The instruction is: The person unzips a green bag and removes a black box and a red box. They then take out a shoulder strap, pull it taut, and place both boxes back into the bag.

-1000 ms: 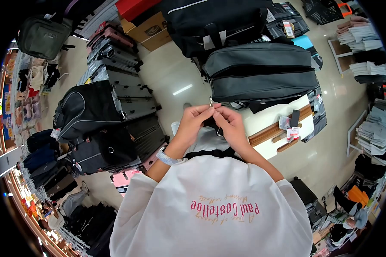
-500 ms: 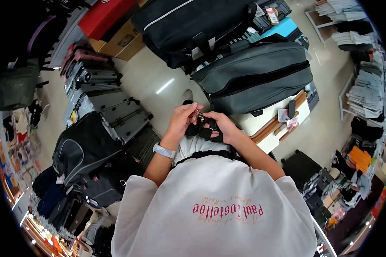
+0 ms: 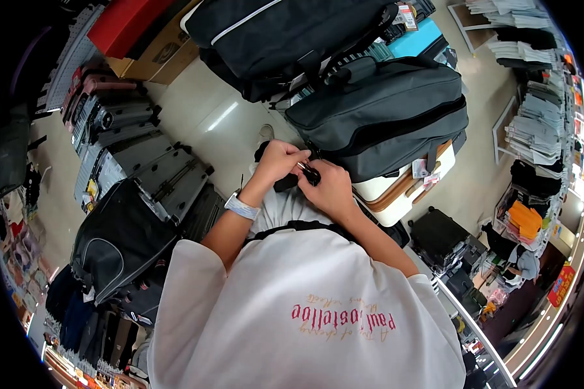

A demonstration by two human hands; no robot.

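In front of my waist, both hands are closed on a black strap (image 3: 311, 174) with a shiny metal clip (image 3: 302, 166) at its end. My left hand (image 3: 281, 162), with a pale band on the wrist, pinches at the clip's end, its fingertips close to the left end of a dark grey duffel bag (image 3: 396, 97). Curled around the strap is my right hand (image 3: 329, 185), thumb and fingers pressed together. Whether the clip is hooked to the bag cannot be made out. The duffel's long zip opening gapes, and it rests on a cream suitcase (image 3: 399, 211) with brown trim.
A black bag (image 3: 266, 39) stands beyond the duffel. Grey suitcases (image 3: 152, 162) and a black backpack (image 3: 126, 240) line the left. A cardboard box (image 3: 159, 58) lies at the upper left. Folded clothes (image 3: 535, 136) fill shelves on the right.
My hands have drawn closer together around the clip and strap. The strap shows less between them, and the right hand has turned more palm-down. The view has shifted slightly.
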